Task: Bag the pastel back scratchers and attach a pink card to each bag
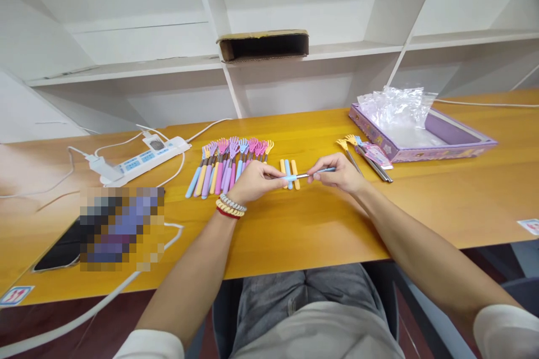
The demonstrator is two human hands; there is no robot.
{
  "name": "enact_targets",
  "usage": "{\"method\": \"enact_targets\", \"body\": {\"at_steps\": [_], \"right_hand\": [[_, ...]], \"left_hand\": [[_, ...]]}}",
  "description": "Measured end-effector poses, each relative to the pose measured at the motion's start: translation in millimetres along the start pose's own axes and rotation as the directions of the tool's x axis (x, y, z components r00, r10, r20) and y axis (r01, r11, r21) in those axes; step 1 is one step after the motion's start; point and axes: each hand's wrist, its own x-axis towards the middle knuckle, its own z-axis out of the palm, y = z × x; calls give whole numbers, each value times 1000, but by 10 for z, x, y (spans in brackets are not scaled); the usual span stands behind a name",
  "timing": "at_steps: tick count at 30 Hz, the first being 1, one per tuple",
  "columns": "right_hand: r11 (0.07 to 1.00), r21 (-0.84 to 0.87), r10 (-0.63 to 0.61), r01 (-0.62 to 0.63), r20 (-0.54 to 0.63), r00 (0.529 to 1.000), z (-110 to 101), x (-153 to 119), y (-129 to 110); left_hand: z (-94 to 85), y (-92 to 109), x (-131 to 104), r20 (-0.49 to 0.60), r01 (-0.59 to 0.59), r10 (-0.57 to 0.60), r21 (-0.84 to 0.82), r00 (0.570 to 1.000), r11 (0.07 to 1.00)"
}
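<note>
A back scratcher (302,176) with a light blue handle and a thin metal rod lies level between my hands, above the table. My left hand (261,178) is closed on its blue handle. My right hand (337,173) pinches the rod near the blue head end, which my fingers partly cover. Just behind, loose yellow and blue handles (288,166) lie side by side. To the left, several back scratchers (219,171) in pink, purple, blue and yellow are lined up, claw heads away from me. Right of my right hand lie handleless scratcher rods (373,164) with yellow and blue heads.
A purple box tray (442,155) holding clear plastic bags (398,107) stands at the right back. On the left are a white power strip (145,161), cables and a dark phone (59,247) beside a blurred patch. An open cardboard box (264,35) rests on the shelf.
</note>
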Motion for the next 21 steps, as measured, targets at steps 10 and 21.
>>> {"method": "enact_targets", "body": {"at_steps": [10,21], "right_hand": [[995,98,4,-17,135,991,-12,7,-7],[973,183,129,-143,88,988,-132,80,48]], "left_hand": [[-14,-39,17,9,8,-9,97,1000,995],[89,-30,10,42,-250,281,594,959,765]]}}
